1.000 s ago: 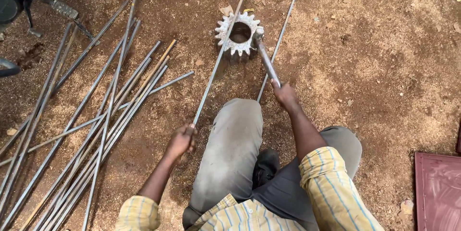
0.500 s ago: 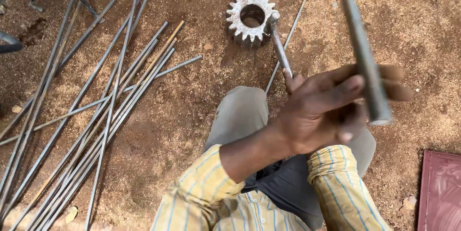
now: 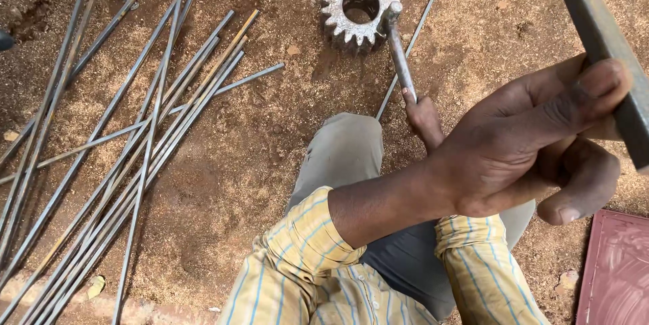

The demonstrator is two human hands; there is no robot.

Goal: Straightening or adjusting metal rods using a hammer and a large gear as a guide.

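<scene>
Steel rod (image 3: pixel 595 34) slants across the upper right, close to my face, gripped in my left hand (image 3: pixel 534 149) with fingers curled around it. My right hand (image 3: pixel 424 117) is closed on a hammer handle (image 3: pixel 400 61) whose head rests against the toothed gear (image 3: pixel 358 6) on the dirt ground (image 3: pixel 270 136). Loose rods (image 3: pixel 135 136) lie to my left.
</scene>
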